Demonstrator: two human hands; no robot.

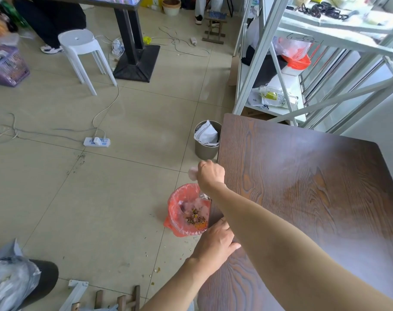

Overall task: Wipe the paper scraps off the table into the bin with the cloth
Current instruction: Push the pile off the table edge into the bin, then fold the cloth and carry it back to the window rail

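A dark wooden table fills the right side. On the floor beside its left edge stands a bin lined with a red bag, holding paper scraps and small bits. My right hand is past the table's left edge, above the bin, closed around a pale pink cloth that shows only at its left. My left hand lies flat on the table's left edge near the bin, fingers spread, holding nothing. No scraps are visible on the tabletop.
A grey metal bucket with white paper stands by the table's far left corner. Small scraps litter the floor near the bin. A power strip with cables, a white stool and white shelving are further off.
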